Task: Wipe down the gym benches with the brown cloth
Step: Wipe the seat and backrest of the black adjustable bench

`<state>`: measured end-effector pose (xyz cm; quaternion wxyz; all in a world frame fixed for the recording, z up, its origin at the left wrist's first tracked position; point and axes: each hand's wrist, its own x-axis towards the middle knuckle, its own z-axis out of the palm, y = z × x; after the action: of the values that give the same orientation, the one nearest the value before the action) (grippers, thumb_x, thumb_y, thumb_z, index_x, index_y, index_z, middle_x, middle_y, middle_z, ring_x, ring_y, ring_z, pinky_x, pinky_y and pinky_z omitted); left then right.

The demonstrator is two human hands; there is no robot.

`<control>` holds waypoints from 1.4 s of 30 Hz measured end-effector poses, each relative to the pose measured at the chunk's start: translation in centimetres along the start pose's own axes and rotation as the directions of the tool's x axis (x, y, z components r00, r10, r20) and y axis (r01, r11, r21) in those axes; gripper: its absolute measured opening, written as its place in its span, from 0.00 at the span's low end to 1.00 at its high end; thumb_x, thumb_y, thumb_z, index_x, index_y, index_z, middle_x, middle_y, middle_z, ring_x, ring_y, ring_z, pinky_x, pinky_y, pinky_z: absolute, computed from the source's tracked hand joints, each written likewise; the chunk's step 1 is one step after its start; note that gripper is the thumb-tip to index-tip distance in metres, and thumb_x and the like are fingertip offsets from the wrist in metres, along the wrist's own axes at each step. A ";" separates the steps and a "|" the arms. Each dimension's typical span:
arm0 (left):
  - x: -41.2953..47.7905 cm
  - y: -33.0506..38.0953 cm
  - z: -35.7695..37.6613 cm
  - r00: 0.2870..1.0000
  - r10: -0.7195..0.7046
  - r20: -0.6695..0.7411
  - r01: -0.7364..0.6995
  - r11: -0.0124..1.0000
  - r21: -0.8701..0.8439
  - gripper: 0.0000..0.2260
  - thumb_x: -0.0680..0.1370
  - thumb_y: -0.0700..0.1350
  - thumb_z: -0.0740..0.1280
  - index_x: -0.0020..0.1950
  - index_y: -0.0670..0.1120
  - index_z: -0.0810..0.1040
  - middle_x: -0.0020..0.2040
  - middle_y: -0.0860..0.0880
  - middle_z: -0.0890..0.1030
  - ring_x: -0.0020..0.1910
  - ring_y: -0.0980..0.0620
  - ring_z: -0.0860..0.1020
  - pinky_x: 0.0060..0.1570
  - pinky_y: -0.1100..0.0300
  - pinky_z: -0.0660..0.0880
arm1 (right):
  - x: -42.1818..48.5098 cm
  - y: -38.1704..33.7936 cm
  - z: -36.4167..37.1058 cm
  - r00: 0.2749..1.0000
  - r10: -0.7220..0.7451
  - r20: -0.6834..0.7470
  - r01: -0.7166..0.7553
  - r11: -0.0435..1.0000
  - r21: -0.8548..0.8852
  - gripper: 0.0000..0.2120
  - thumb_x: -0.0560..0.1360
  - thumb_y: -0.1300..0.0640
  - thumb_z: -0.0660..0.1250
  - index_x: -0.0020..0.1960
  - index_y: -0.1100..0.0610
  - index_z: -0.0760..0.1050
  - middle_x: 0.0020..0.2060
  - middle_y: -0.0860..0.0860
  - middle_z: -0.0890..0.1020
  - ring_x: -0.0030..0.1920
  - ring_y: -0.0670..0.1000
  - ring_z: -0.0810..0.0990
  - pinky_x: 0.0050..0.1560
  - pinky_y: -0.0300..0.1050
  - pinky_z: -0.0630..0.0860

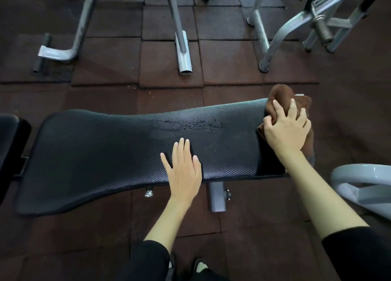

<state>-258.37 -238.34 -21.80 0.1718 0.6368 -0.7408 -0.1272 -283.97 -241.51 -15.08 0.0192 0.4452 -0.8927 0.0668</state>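
A black textured bench pad (pixel 95 153) lies across the middle of the head view, with a wet streak (pixel 188 125) near its centre. My left hand (pixel 183 170) rests flat on the pad's near edge, fingers apart, holding nothing. My right hand (pixel 285 130) presses the bunched brown cloth (pixel 281 96) against the pad's right end; the cloth hangs over that end and is partly hidden under the hand.
Another black pad (pixel 10 141) sits at the left edge. Grey metal frame legs (pixel 182 47) of a maroon-padded bench stand beyond, and a grey machine frame (pixel 296 26) at the upper right. A pale grey curved tube (pixel 364 187) is close on the right. The floor is dark rubber tiles.
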 end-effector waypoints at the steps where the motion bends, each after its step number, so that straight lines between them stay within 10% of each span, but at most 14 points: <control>1: 0.0 -0.6 -0.1 1.000 -0.015 -0.006 0.015 1.000 0.002 0.23 0.80 0.49 0.50 0.73 0.43 0.64 0.74 0.47 0.65 0.74 0.49 0.60 0.71 0.40 0.47 | -0.3 -0.9 0.2 1.000 0.002 0.005 -0.002 1.000 0.002 0.29 0.72 0.44 0.52 0.72 0.47 0.68 0.75 0.56 0.60 0.72 0.65 0.57 0.70 0.61 0.54; 9: -0.2 -4.1 -0.3 0.998 -0.061 -0.024 0.061 0.998 0.000 0.23 0.79 0.49 0.50 0.73 0.44 0.65 0.73 0.47 0.66 0.73 0.49 0.62 0.71 0.41 0.50 | -4.0 -11.6 3.5 0.969 -0.240 0.050 0.241 0.970 -0.019 0.28 0.72 0.45 0.51 0.67 0.51 0.74 0.70 0.61 0.69 0.67 0.69 0.67 0.65 0.63 0.63; 18: 0.0 -5.0 -1.0 0.998 -0.064 -0.028 0.064 0.998 -0.014 0.23 0.80 0.49 0.49 0.73 0.44 0.65 0.73 0.48 0.66 0.73 0.51 0.62 0.71 0.42 0.50 | -7.1 -14.5 5.2 0.752 -0.654 0.081 0.654 0.756 0.031 0.23 0.73 0.44 0.56 0.65 0.44 0.75 0.68 0.53 0.73 0.67 0.63 0.70 0.63 0.59 0.67; 30: 1.0 -11.6 -2.4 0.991 -0.131 -0.029 0.132 0.990 0.038 0.24 0.80 0.49 0.48 0.74 0.44 0.64 0.73 0.48 0.66 0.73 0.50 0.61 0.71 0.41 0.50 | -7.1 -12.3 4.2 0.989 -0.147 0.030 0.148 0.989 -0.011 0.29 0.73 0.43 0.49 0.72 0.48 0.67 0.75 0.57 0.61 0.73 0.66 0.58 0.70 0.62 0.53; 42: 1.4 -15.0 -2.7 0.985 -0.171 -0.018 0.171 0.985 -0.010 0.26 0.79 0.50 0.47 0.75 0.43 0.60 0.75 0.47 0.62 0.75 0.50 0.58 0.72 0.43 0.49 | -10.4 -24.8 8.0 0.899 -0.424 0.109 0.429 0.903 -0.022 0.27 0.74 0.46 0.51 0.69 0.50 0.72 0.70 0.60 0.69 0.68 0.68 0.66 0.66 0.64 0.62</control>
<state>-243.92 -241.96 -25.29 0.1699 0.6984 -0.6813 -0.1387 -257.72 -249.14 -21.48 -0.0022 0.6322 -0.7746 0.0179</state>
